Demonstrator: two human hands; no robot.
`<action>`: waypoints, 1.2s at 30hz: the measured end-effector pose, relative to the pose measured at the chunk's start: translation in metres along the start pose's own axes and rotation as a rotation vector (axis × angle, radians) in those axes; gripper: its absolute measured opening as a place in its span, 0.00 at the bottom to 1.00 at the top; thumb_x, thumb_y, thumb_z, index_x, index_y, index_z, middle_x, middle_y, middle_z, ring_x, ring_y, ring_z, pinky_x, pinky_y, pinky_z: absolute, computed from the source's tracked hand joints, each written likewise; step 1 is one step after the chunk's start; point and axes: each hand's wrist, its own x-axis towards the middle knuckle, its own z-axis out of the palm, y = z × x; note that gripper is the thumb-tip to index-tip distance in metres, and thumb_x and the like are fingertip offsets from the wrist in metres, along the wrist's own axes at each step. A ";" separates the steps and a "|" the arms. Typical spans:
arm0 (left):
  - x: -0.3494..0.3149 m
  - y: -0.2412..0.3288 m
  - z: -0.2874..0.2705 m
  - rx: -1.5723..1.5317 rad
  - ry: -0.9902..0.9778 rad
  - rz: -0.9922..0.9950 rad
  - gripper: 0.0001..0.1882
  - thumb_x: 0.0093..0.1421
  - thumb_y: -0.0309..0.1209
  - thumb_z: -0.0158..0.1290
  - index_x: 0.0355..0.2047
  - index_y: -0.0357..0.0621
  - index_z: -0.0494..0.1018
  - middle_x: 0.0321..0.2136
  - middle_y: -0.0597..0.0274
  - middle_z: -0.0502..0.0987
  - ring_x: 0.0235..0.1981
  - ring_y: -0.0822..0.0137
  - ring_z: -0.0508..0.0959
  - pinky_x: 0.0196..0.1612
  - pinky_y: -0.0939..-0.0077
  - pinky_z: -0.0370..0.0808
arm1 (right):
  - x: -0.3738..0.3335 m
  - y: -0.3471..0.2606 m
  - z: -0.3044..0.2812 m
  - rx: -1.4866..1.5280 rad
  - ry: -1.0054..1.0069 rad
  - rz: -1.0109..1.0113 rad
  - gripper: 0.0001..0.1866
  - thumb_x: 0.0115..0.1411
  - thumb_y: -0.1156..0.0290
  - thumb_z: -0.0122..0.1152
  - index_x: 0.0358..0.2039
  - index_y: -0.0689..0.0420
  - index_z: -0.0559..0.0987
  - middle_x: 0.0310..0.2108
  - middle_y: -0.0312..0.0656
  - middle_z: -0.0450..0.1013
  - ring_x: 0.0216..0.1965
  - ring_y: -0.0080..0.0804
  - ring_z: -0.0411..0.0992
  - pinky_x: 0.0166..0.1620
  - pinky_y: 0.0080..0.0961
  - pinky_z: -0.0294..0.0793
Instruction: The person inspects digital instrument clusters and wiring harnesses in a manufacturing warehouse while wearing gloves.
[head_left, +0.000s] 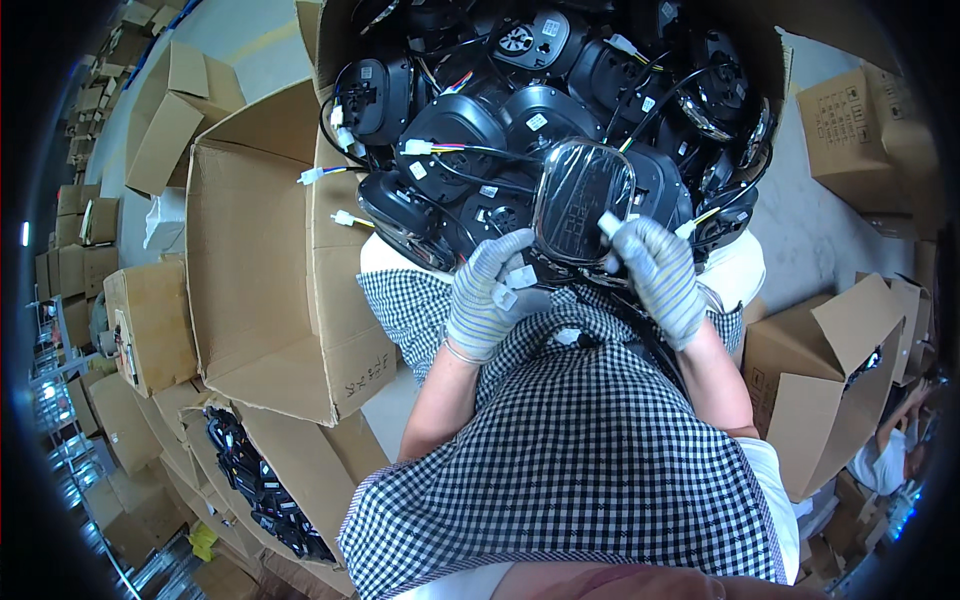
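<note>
Display unit: lies at 12 o'clock, just beyond both hands, at the near edge of the pile of black units; shows its glossy dark face; support from beneath hidden.
Long axis: runs close to 12–6, tipped slightly toward 1.
Bearing from left hand: between 1 and 2 o'clock; forefinger tip just beside the left edge, contact not certain.
Bearing from right hand: between 10 and 11 o'clock; overlaps the lower-right corner with the fingers in this view, hence judged the nearer hand.
Left hand opening: half open, thumb and forefinger parted, two white tabs in the gap; cannot tell of any real grip on them.
Right hand opening: pinched closed on a small white piece, in front of the unit's lower-right face.
Loose connectors: trail on coloured wires toward 11 o'clock.
Large open carton: stands at 9 o'clock.
Checked apron: spreads at 6 o'clock, below both wrists.
</note>
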 end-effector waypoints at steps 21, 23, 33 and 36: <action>-0.010 -0.021 0.002 0.307 -0.282 0.222 0.21 0.54 0.51 0.53 0.34 0.46 0.78 0.21 0.58 0.76 0.24 0.55 0.75 0.29 0.65 0.70 | -0.014 0.012 0.018 0.015 -0.554 -0.092 0.12 0.63 0.63 0.54 0.33 0.60 0.78 0.27 0.37 0.74 0.32 0.21 0.73 0.30 0.23 0.75; -0.009 -0.010 0.000 0.257 -0.329 0.192 0.19 0.53 0.48 0.56 0.34 0.46 0.78 0.21 0.59 0.75 0.24 0.57 0.75 0.29 0.66 0.70 | -0.018 0.018 0.020 0.110 -0.550 0.014 0.13 0.62 0.62 0.55 0.32 0.59 0.78 0.26 0.36 0.74 0.29 0.20 0.72 0.30 0.22 0.73; -0.006 -0.012 0.002 0.351 -0.330 0.284 0.16 0.47 0.39 0.59 0.36 0.47 0.78 0.23 0.61 0.76 0.24 0.58 0.75 0.29 0.66 0.70 | -0.024 0.040 0.033 0.152 -0.479 -0.112 0.19 0.64 0.55 0.48 0.32 0.59 0.77 0.22 0.39 0.70 0.24 0.30 0.68 0.31 0.26 0.69; -0.008 -0.011 0.003 0.454 -0.406 0.243 0.17 0.49 0.42 0.57 0.37 0.49 0.78 0.23 0.61 0.76 0.24 0.58 0.75 0.29 0.66 0.70 | -0.028 0.045 0.031 0.048 -0.453 -0.118 0.18 0.64 0.56 0.46 0.33 0.58 0.76 0.25 0.42 0.72 0.26 0.37 0.71 0.33 0.30 0.71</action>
